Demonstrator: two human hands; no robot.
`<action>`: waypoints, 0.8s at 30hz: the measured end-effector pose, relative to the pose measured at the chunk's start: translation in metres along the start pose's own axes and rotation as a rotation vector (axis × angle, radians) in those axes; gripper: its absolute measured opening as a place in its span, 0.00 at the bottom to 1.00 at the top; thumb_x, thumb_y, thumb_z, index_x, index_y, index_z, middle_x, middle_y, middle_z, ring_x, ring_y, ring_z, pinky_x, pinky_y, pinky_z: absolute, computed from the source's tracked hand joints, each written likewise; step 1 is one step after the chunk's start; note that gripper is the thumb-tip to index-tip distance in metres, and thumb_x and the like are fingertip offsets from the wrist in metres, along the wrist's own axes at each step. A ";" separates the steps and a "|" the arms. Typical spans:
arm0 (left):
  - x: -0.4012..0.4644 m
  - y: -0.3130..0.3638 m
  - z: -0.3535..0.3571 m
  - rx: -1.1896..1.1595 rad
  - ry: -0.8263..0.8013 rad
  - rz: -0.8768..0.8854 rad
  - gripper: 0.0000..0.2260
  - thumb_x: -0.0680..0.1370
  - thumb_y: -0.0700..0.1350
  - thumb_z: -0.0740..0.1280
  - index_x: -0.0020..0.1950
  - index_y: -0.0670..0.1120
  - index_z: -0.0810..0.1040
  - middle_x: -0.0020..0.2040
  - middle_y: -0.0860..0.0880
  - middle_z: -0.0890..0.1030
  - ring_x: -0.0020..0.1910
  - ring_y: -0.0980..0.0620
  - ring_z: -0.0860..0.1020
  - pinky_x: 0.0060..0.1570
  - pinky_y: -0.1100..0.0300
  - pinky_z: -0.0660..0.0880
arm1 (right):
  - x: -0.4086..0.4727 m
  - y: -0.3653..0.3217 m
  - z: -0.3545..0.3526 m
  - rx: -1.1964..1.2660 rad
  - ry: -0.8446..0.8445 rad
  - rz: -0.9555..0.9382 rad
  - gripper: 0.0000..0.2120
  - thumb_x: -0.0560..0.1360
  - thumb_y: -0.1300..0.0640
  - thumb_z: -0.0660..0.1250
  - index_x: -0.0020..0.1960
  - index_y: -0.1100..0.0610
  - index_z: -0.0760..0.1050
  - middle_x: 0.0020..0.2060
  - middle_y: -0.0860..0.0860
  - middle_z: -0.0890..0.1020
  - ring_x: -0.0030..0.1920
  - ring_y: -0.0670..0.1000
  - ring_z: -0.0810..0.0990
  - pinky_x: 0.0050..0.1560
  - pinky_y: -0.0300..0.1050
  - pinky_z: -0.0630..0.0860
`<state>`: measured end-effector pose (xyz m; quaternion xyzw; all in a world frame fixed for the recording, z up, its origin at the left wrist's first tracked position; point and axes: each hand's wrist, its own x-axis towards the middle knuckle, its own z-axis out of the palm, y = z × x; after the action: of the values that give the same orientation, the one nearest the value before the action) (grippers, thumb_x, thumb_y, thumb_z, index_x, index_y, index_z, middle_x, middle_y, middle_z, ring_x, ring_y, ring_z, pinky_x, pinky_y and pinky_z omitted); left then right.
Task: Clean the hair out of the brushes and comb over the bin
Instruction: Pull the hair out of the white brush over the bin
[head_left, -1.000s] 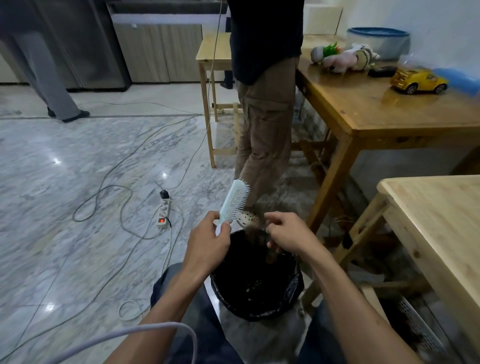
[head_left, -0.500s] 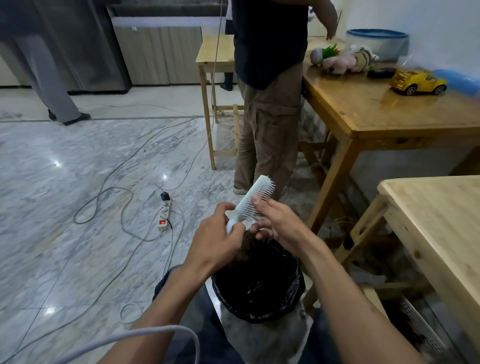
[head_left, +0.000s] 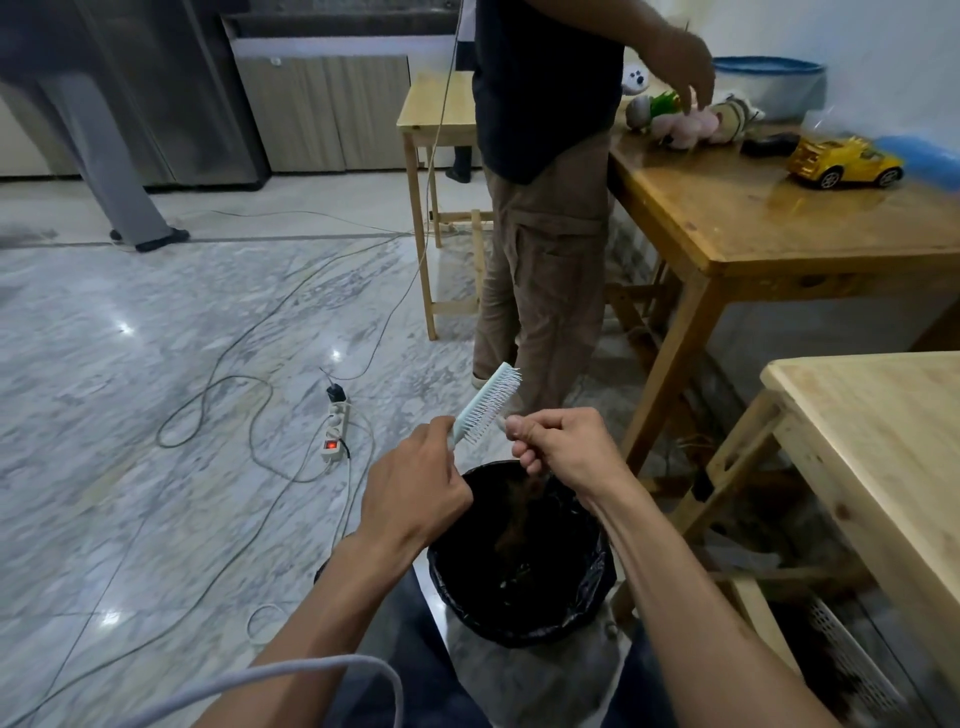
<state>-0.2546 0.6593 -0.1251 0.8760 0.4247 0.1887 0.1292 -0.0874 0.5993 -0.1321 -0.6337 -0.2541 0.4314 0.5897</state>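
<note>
A left hand (head_left: 415, 488) grips the handle of a pale mint plastic hairbrush (head_left: 488, 402), head tilted toward one o'clock, bristles facing the curled right hand (head_left: 563, 449), above a black-lined round bin (head_left: 587, 597).

text: I read none | labels: I read none on the brush (head_left: 487, 402), bin (head_left: 519, 618) or toy car (head_left: 844, 162) | numbers: none | signs: none legible

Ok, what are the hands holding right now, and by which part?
The left hand grips the pale brush by its handle. The right hand has pinched fingers beside the bristles; any hair there cannot be told.
</note>
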 end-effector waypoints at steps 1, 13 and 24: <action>0.001 -0.001 0.001 0.019 0.008 -0.018 0.19 0.78 0.41 0.61 0.69 0.49 0.71 0.55 0.47 0.81 0.48 0.41 0.80 0.38 0.53 0.67 | 0.001 0.000 -0.002 0.028 0.014 -0.012 0.10 0.79 0.63 0.71 0.41 0.68 0.81 0.29 0.56 0.77 0.22 0.42 0.73 0.25 0.32 0.72; 0.003 -0.004 0.007 -0.029 0.068 -0.067 0.17 0.78 0.41 0.61 0.67 0.49 0.73 0.53 0.47 0.80 0.46 0.42 0.79 0.38 0.52 0.69 | -0.006 -0.004 -0.017 -0.402 0.044 0.080 0.25 0.76 0.76 0.67 0.68 0.56 0.80 0.64 0.54 0.79 0.38 0.47 0.83 0.28 0.37 0.81; -0.005 0.012 0.013 -0.038 0.045 0.181 0.19 0.75 0.41 0.62 0.65 0.46 0.78 0.43 0.45 0.80 0.35 0.41 0.78 0.29 0.53 0.70 | 0.006 -0.010 -0.009 -0.035 0.159 0.041 0.14 0.77 0.49 0.74 0.43 0.60 0.84 0.42 0.59 0.87 0.39 0.52 0.86 0.42 0.44 0.84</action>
<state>-0.2436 0.6470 -0.1330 0.9037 0.3431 0.2271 0.1188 -0.0749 0.6018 -0.1244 -0.6814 -0.2007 0.3872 0.5878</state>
